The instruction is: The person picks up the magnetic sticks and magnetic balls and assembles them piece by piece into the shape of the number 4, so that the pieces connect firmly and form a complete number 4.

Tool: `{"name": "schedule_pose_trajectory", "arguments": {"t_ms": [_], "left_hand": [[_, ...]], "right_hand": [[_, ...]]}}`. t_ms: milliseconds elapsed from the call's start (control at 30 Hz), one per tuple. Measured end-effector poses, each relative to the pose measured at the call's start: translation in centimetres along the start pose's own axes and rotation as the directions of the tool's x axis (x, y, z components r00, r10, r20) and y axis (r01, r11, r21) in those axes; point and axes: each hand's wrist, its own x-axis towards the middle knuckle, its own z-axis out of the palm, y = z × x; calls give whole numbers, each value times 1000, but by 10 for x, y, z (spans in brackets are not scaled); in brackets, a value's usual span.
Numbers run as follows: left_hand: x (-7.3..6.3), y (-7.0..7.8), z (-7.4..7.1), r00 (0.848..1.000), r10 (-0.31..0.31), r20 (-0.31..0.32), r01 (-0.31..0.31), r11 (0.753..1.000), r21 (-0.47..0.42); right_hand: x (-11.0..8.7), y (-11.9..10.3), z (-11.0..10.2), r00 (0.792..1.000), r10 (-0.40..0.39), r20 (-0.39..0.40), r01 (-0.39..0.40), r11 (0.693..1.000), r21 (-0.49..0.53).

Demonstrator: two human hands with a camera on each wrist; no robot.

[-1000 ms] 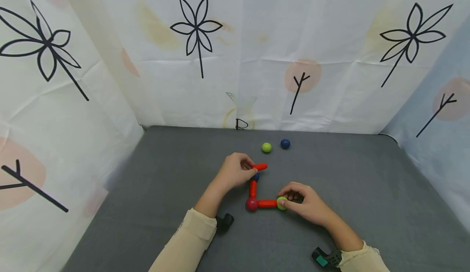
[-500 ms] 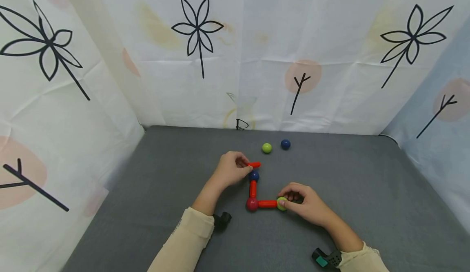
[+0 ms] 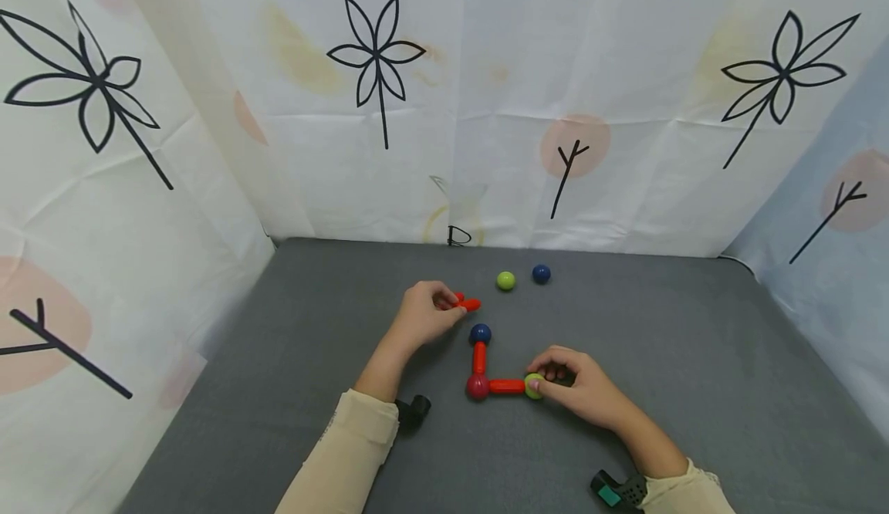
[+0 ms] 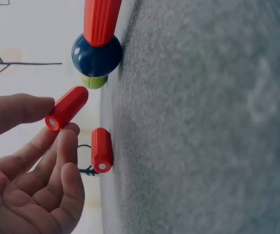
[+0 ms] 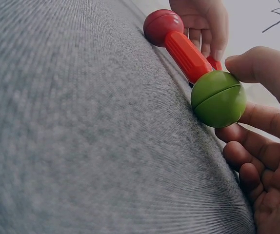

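Observation:
Between thumb and fingertips, my left hand (image 3: 425, 315) pinches a red magnetic rod (image 4: 67, 108), its silver end dot showing. It hovers beyond and left of a dark blue ball (image 3: 480, 333), apart from it. A second red rod (image 4: 102, 150) lies on the cloth just past those fingers. An L-shaped chain runs from the blue ball along a red rod (image 3: 479, 358) to a dark red ball (image 3: 478, 386), then along another red rod (image 3: 507, 386) to a green ball (image 5: 218, 99). My right hand (image 3: 576, 384) grips that green ball with thumb and fingers.
Farther back on the grey cloth table (image 3: 333, 290) lie a loose green ball (image 3: 505, 280) and a loose dark blue ball (image 3: 541, 273). A white printed curtain (image 3: 292, 151) stands behind the table's far edge and along both sides.
My left hand has drawn back left and farther away with its red rod, leaving the blue ball. Another red rod has come into sight past it. My right hand stays on the green ball.

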Motion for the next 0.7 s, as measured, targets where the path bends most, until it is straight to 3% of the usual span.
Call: {"name": "schedule_pose_trajectory", "arguments": {"t_ms": [700], "left_hand": [[-2,5,8,1000,-30,7,30,999,-44]], "right_hand": [[-3,-2,-2,997,-74,-17,73,997,-38]]}}
